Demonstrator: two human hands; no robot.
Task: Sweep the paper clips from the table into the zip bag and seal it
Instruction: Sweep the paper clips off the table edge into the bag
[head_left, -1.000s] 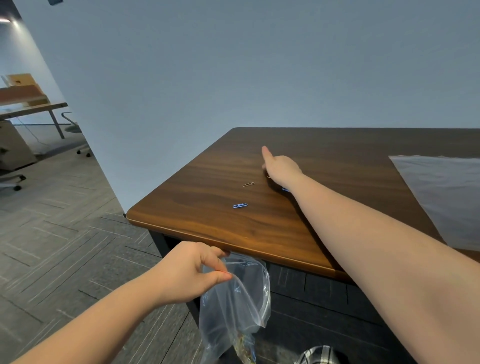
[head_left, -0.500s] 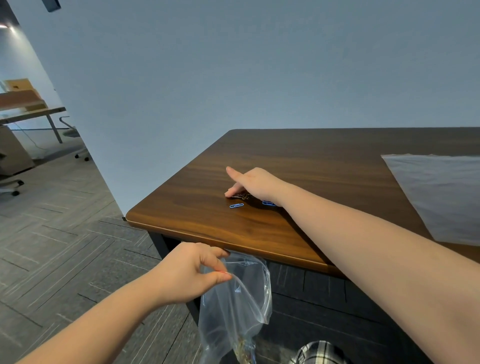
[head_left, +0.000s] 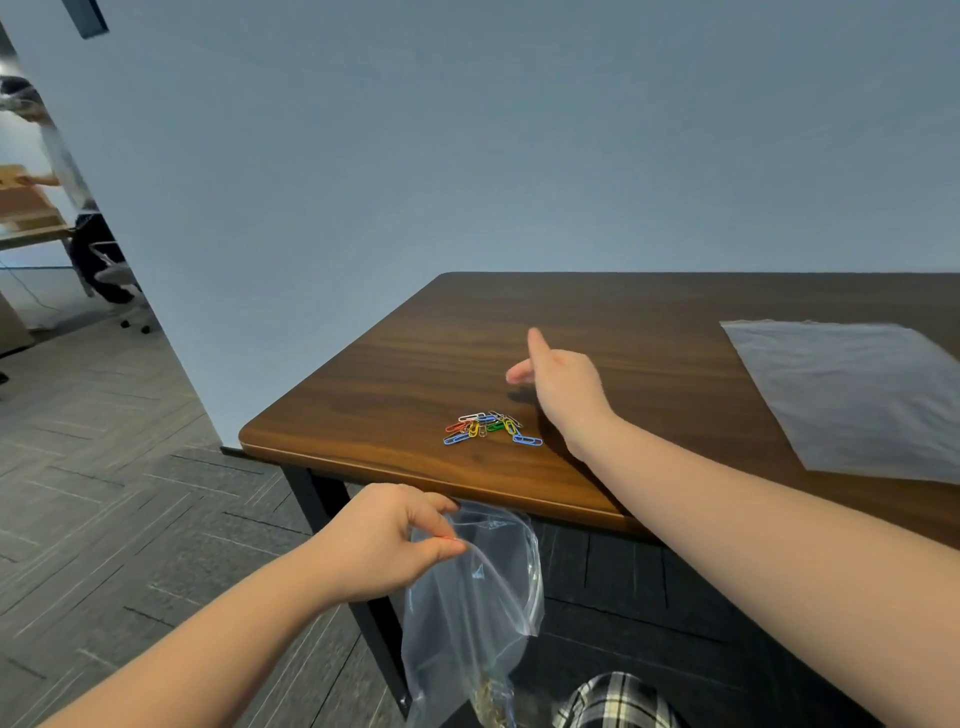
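Observation:
A small heap of coloured paper clips (head_left: 488, 428) lies on the dark wooden table (head_left: 649, 322), a short way in from its front edge. My right hand (head_left: 558, 387) hovers just behind and right of the heap, fingers apart, index finger pointing away, holding nothing. My left hand (head_left: 389, 540) pinches the rim of a clear zip bag (head_left: 467, 613), which hangs open below the table's front edge, directly under the heap. Some clips show at the bag's bottom.
A second flat clear plastic bag (head_left: 852, 389) lies on the table at the right. A grey wall stands behind the table. On the far left there is another desk, an office chair (head_left: 117, 280) and a person. A checked cloth (head_left: 618, 701) shows at the bottom.
My right hand dragged scattered clips toward the front edge, then lifted back, uncovering a gathered heap. The left hand kept holding the bag under the edge.

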